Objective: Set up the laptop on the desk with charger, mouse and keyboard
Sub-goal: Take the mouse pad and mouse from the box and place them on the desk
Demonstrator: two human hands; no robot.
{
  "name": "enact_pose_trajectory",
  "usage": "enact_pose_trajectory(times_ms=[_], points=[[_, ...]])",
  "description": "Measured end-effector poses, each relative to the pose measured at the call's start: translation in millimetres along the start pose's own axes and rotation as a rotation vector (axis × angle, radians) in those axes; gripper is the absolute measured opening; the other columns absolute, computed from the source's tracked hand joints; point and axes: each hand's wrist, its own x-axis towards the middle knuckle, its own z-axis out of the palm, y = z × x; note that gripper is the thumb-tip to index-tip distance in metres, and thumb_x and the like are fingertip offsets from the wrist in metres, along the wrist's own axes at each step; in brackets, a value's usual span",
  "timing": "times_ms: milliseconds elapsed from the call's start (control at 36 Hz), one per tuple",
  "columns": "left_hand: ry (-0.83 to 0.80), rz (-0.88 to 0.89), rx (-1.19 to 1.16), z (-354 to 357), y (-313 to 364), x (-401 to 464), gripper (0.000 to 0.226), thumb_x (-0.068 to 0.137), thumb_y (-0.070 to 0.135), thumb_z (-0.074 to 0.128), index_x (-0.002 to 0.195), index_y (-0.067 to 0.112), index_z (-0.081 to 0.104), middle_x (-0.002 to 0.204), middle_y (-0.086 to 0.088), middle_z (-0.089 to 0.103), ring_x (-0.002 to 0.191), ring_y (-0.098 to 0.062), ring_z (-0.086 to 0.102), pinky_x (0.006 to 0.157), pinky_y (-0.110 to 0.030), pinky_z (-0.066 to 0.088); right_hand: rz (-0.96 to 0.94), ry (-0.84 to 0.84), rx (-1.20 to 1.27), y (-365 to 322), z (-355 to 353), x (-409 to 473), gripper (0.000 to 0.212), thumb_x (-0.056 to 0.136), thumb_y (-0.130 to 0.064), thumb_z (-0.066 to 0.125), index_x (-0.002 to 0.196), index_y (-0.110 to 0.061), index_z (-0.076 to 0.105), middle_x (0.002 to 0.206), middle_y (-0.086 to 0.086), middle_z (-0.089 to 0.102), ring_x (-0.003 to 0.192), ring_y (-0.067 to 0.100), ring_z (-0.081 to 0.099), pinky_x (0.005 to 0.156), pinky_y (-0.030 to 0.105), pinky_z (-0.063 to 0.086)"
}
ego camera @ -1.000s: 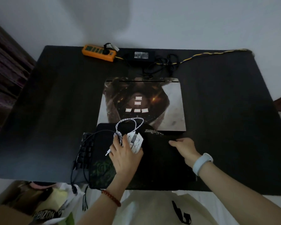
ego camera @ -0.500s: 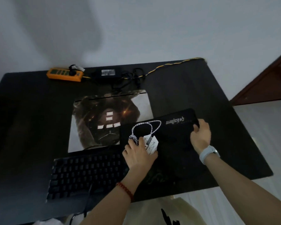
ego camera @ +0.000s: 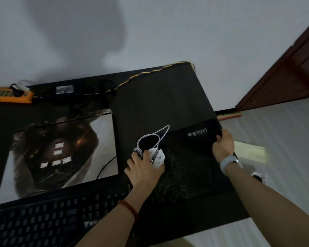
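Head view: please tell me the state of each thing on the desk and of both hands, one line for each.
laptop: lid closed, flat.
mouse: on the mouse pad, cable bundled.
mouse pad: flat on desk.
keyboard: flat, at near edge.
charger: behind the laptop.
power strip: one plug in.
left hand: holds mouse.
right hand: grips pad's edge.

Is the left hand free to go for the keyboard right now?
Probably not yet. The left hand holds the white mouse and its bundled cable on the mouse pad. The keyboard lies just beside that forearm with nothing over it, so it looks within reach once the mouse is set down.
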Motion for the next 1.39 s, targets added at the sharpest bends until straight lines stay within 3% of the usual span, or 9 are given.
enact_pose_trajectory(times_ms=[250,583,722,861,972,1056,1167,1222,1389], points=[[-0.027,-0.103,-0.100,15.5,16.8,16.3,0.072,0.066,0.061,0.063,0.124,0.024,0.038,0.125,-0.012,0.032,0.112,-0.035,0.035,0.085,-0.046,0.042,0.152,-0.129,-0.011,14.7,11.0,28.4,0.034,0.091,-0.008,0.048,0.122,0.006,0.046,0.126,0.028,0.049,0.117,0.042,0.046,0.097,0.045,0.038],[-0.147,-0.115,-0.201,11.0,11.2,14.3,0.081,0.066,0.066,0.062,0.128,0.022,0.035,0.133,-0.014,0.027,0.116,-0.038,0.038,0.092,-0.048,0.040,-0.041,-0.080,-0.492,29.0,-4.9,-2.3,0.048,0.086,-0.019,0.056,0.130,-0.009,0.041,0.129,0.023,0.041,0.117,0.041,0.039,0.093,0.051,0.034],[-0.240,-0.049,-0.426,0.2,-5.6,12.7,0.078,0.078,0.047,0.065,0.140,0.020,0.027,0.140,-0.014,0.024,0.119,-0.035,0.043,0.098,-0.043,0.042,-0.297,-0.348,-0.115,2.7,16.3,-59.8,0.036,0.090,-0.017,0.051,0.126,-0.011,0.049,0.123,0.017,0.051,0.106,0.029,0.053,0.093,0.043,0.043],[-0.156,0.025,-0.490,-13.6,-36.0,12.9,0.043,0.083,0.015,0.061,0.124,0.008,0.051,0.116,-0.018,0.053,0.103,-0.031,0.055,0.084,-0.029,0.041,-0.191,-0.527,0.135,-33.4,55.4,-121.2,0.049,0.091,-0.025,0.052,0.136,-0.015,0.037,0.131,0.015,0.041,0.114,0.026,0.049,0.100,0.036,0.041],[-0.068,0.069,-0.418,-25.0,-64.7,14.3,0.026,0.086,0.016,0.058,0.110,0.006,0.062,0.103,-0.015,0.064,0.093,-0.029,0.061,0.074,-0.025,0.040,-0.134,-0.460,-0.043,-58.7,88.8,-142.3,0.064,0.086,-0.044,0.053,0.141,-0.024,0.027,0.136,0.014,0.031,0.121,0.036,0.034,0.097,0.044,0.038],[-0.020,0.206,-0.292,-26.4,-83.4,18.4,0.029,0.088,0.021,0.055,0.114,0.010,0.060,0.114,-0.011,0.059,0.106,-0.027,0.054,0.087,-0.032,0.043,-0.097,-0.400,-0.230,-69.2,105.0,-148.8,0.077,0.078,-0.056,0.054,0.141,-0.030,0.019,0.143,0.010,0.023,0.126,0.034,0.029,0.096,0.049,0.038],[-0.101,0.351,0.103,-25.0,-98.6,36.2,0.057,0.087,0.035,0.050,0.139,0.023,0.030,0.148,-0.003,0.030,0.136,-0.027,0.020,0.105,-0.045,0.026,-0.110,-0.403,-0.302,-71.7,111.1,-147.6,0.084,0.074,-0.042,0.061,0.141,-0.031,0.012,0.145,0.010,0.021,0.126,0.034,0.029,0.096,0.050,0.037],[-0.164,0.396,0.226,-23.3,-102.1,43.5,0.061,0.088,0.042,0.046,0.142,0.027,0.023,0.146,-0.001,0.033,0.138,-0.029,0.012,0.106,-0.050,0.019,-0.121,-0.399,-0.313,-69.2,106.0,-145.9,0.086,0.072,-0.036,0.061,0.141,-0.033,0.010,0.145,0.011,0.022,0.125,0.035,0.032,0.097,0.051,0.036],[-0.030,0.556,0.158,-21.6,-105.8,38.0,0.029,0.094,0.037,0.040,0.113,0.028,0.060,0.108,0.003,0.064,0.121,-0.022,0.043,0.108,-0.052,0.005,-0.091,-0.308,-0.421,-37.5,69.2,-136.4,0.084,0.074,-0.031,0.060,0.142,-0.034,0.011,0.144,0.009,0.027,0.121,0.035,0.036,0.097,0.050,0.036]])
